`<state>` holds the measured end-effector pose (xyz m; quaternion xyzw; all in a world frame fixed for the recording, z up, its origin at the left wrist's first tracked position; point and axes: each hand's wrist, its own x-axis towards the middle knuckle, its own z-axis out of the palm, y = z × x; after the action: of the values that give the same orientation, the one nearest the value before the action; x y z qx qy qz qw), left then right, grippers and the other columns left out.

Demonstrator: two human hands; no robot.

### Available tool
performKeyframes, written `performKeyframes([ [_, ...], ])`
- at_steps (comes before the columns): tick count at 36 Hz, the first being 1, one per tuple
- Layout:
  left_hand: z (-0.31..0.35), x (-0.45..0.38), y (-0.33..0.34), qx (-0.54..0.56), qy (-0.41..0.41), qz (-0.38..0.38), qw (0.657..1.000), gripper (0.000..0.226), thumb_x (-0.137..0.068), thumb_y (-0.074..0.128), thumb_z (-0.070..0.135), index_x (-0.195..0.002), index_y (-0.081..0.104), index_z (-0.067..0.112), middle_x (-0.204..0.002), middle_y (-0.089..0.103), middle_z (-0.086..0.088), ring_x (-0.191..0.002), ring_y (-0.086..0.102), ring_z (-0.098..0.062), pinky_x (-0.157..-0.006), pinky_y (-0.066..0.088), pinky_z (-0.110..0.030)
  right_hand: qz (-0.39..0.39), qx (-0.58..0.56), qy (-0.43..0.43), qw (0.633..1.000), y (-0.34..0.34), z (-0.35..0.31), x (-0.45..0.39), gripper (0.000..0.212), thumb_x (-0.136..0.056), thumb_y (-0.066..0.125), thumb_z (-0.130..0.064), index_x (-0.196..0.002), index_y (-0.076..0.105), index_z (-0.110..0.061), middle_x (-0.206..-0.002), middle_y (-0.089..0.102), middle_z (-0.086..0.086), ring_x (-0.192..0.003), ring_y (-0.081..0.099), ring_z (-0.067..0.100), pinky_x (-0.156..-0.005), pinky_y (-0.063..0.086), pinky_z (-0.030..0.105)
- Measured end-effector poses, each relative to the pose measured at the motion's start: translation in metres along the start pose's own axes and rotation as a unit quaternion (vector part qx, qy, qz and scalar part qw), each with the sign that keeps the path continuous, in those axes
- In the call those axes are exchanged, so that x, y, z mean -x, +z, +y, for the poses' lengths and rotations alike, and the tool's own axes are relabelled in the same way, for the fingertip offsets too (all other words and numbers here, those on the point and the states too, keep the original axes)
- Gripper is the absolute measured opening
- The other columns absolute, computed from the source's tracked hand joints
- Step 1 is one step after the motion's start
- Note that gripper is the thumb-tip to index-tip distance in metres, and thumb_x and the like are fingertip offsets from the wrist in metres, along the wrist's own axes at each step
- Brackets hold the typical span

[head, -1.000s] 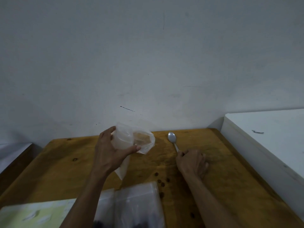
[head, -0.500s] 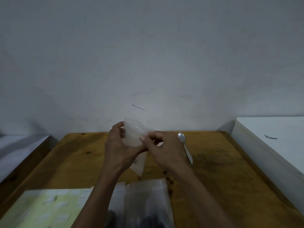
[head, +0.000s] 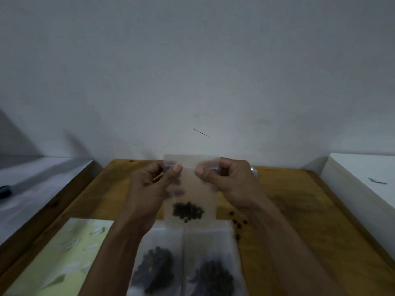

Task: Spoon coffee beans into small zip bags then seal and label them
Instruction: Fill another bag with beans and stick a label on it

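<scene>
Both hands have come together on the small zip bag [head: 190, 197] since a second ago, when the right hand lay by the spoon and only the left held the crumpled bag; the bag now hangs flat and upright. Seen from the head camera, the left hand [head: 149, 189] and the right hand [head: 232, 183] each pinch the zip strip along the bag's top edge between thumb and forefinger, the other fingers curled in. Its clear, slightly frosted plastic is rectangular, long axis vertical, mouth upward, held above the wooden tabletop [head: 299, 210] in front of the pale wall. A dark clump of coffee beans [head: 188, 211] sits near its bottom. Below it, two larger clear bags of beans [head: 186, 265] lie flat side by side on the tabletop. A pale green label sheet [head: 70, 255] with white stickers lies to their left. Loose beans [head: 239, 223] are scattered to the right. The spoon's [head: 254, 172] bowl peeks out behind the right hand.
</scene>
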<state>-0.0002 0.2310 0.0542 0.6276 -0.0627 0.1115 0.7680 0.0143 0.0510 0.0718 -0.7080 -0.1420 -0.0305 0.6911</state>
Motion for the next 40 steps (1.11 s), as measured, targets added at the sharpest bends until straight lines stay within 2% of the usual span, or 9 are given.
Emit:
performKeyframes([
  [6,0.011,0.027,-0.016,-0.006,-0.012,0.027,1.0,0.027,-0.07,0.074,0.028,-0.077,0.068,0.003,-0.078,0.067,-0.013,-0.074,0.068,-0.021,-0.062,0.061,-0.041,-0.039,-0.028,0.012,0.999,0.03,-0.003,0.009,0.011,-0.082,0.078,-0.012,-0.089,0.077,-0.004,-0.079,0.077,0.006,-0.069,0.071,0.012,-0.063,0.06,0.025],
  [11,0.017,0.043,-0.023,-0.014,0.011,0.072,0.997,0.014,-0.072,0.072,0.02,-0.074,0.073,0.006,-0.072,0.071,-0.011,-0.067,0.068,-0.019,-0.059,0.059,-0.031,-0.065,-0.046,0.009,0.997,0.047,-0.001,0.014,0.003,-0.081,0.078,-0.01,-0.082,0.078,-0.008,-0.076,0.076,0.007,-0.067,0.07,0.015,-0.063,0.059,0.028],
  [15,0.017,0.051,-0.021,-0.026,0.03,0.102,0.994,0.015,-0.071,0.074,0.024,-0.075,0.075,0.009,-0.075,0.074,-0.012,-0.069,0.069,-0.023,-0.067,0.061,-0.039,-0.073,-0.055,-0.004,0.996,0.049,-0.001,0.02,0.006,-0.079,0.079,-0.014,-0.08,0.079,-0.009,-0.074,0.076,0.006,-0.066,0.069,0.014,-0.063,0.058,0.026],
  [19,0.019,0.052,-0.013,-0.028,0.027,0.123,0.992,0.021,-0.072,0.075,0.024,-0.077,0.074,0.004,-0.07,0.072,-0.009,-0.064,0.066,-0.017,-0.06,0.058,-0.032,-0.081,-0.049,0.014,0.995,0.036,-0.003,0.021,0.026,-0.074,0.077,-0.029,-0.086,0.079,-0.005,-0.085,0.078,0.011,-0.078,0.072,0.022,-0.078,0.06,0.044],
  [22,0.022,0.054,-0.01,-0.018,0.022,0.123,0.992,0.023,-0.075,0.072,0.024,-0.074,0.071,0.001,-0.066,0.067,-0.006,-0.062,0.061,-0.013,-0.053,0.052,-0.026,-0.06,-0.065,0.031,0.996,0.02,-0.003,0.02,0.034,-0.074,0.077,-0.028,-0.085,0.076,0.004,-0.085,0.075,0.015,-0.08,0.069,0.023,-0.085,0.057,0.053],
  [27,0.019,0.057,-0.002,-0.001,0.003,0.135,0.991,0.027,-0.073,0.072,0.024,-0.074,0.073,-0.002,-0.068,0.068,-0.011,-0.063,0.061,-0.018,-0.053,0.052,-0.026,-0.058,-0.069,0.044,0.995,0.006,0.003,0.022,0.023,-0.074,0.076,-0.028,-0.081,0.08,-0.006,-0.082,0.077,0.008,-0.08,0.07,0.017,-0.078,0.058,0.04],
  [31,0.019,0.058,0.001,0.002,-0.032,0.123,0.992,0.02,-0.074,0.07,0.025,-0.075,0.078,0.006,-0.073,0.07,-0.014,-0.067,0.064,-0.02,-0.057,0.058,-0.032,-0.084,-0.073,0.056,0.992,-0.001,0.007,0.023,0.016,-0.091,0.067,-0.022,-0.086,0.08,-0.014,-0.088,0.079,0.006,-0.082,0.073,0.013,-0.062,0.055,0.024],
  [34,0.019,0.061,0.001,0.015,-0.047,0.109,0.993,0.025,-0.079,0.066,0.028,-0.078,0.079,0.007,-0.08,0.071,-0.015,-0.071,0.066,-0.022,-0.06,0.06,-0.039,-0.079,-0.081,0.061,0.992,-0.002,0.008,0.021,0.017,-0.092,0.066,-0.022,-0.088,0.08,-0.014,-0.089,0.079,0.006,-0.084,0.073,0.014,-0.063,0.055,0.025],
  [40,0.025,0.078,-0.013,0.013,-0.049,0.115,0.992,0.029,-0.078,0.067,0.031,-0.093,0.078,0.008,-0.095,0.074,-0.02,-0.082,0.072,-0.029,-0.06,0.061,-0.041,-0.112,-0.122,0.072,0.984,0.024,0.009,0.011,0.017,-0.09,0.068,-0.024,-0.087,0.081,-0.013,-0.09,0.078,0.007,-0.083,0.072,0.016,-0.073,0.058,0.035],
])
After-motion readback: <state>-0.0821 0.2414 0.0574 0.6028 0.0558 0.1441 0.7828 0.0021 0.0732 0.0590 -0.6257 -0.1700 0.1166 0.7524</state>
